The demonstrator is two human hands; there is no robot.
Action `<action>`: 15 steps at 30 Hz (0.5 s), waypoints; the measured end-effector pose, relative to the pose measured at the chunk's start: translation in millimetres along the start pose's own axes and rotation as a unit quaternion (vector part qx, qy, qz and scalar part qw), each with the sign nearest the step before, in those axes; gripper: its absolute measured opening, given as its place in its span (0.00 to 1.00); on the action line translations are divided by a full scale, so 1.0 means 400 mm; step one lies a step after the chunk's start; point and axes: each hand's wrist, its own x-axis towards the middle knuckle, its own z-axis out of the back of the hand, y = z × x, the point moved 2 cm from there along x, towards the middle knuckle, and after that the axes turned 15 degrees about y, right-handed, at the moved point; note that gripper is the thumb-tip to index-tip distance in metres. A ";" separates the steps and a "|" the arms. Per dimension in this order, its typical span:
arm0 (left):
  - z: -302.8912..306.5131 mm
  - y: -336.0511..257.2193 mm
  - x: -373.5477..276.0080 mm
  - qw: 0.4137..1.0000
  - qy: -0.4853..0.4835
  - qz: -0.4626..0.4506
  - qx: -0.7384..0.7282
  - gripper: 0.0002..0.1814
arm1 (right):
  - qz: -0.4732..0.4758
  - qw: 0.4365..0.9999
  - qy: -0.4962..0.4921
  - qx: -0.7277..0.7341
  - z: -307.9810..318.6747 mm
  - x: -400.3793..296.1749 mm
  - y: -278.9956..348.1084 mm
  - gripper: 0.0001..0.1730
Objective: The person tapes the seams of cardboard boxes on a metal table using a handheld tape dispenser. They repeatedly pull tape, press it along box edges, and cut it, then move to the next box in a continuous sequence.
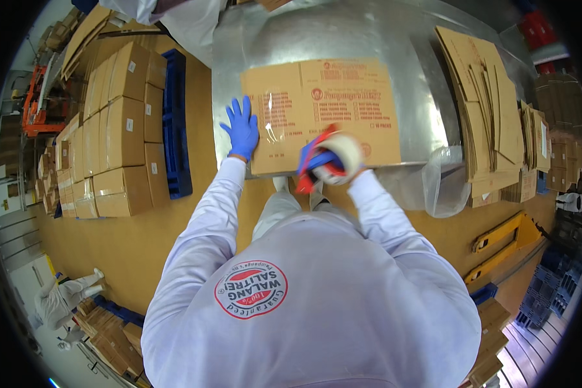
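Note:
A flattened cardboard carton [339,136] with red printing lies on a metal table [407,43], near its front edge. My left hand [241,127], in a blue glove, rests with spread fingers at the carton's left edge and holds nothing. Shiny clear tape shows on the carton's left part. Over the carton's front edge, my gloved right hand [324,157] grips a red tape dispenser [306,180] with a large roll of tape [347,154]. Hand and dispenser are slightly blurred, and the roll partly hides the fingers.
Flat cardboard cartons [485,111] stand stacked at the table's right, beside a clear plastic bag [446,184]. Closed boxes [121,131] and a blue pallet [176,123] are at left. Another person's white sleeve [194,24] shows at the table's far left. A yellow pallet jack [507,237] stands at right.

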 end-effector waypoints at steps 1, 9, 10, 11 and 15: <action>0.020 -0.045 -0.012 0.999 -0.020 -0.034 0.014 0.37 | -0.046 0.974 -0.084 0.206 0.016 -0.063 -0.036 0.18; -0.138 -0.445 -0.230 0.910 0.250 -0.288 0.163 0.50 | -0.042 0.849 -0.389 0.355 0.207 -0.213 0.124 0.30; -0.214 -0.419 -0.261 0.890 0.183 -0.311 0.280 0.45 | -0.009 0.818 -0.405 0.408 0.223 -0.214 0.138 0.31; -0.267 -0.404 -0.274 0.853 0.110 -0.326 0.392 0.40 | 0.023 0.783 -0.421 0.457 0.240 -0.216 0.150 0.32; -0.115 -0.503 -0.287 0.858 0.087 -0.454 0.225 0.32 | 0.183 0.848 -0.313 0.387 0.301 -0.227 0.328 0.36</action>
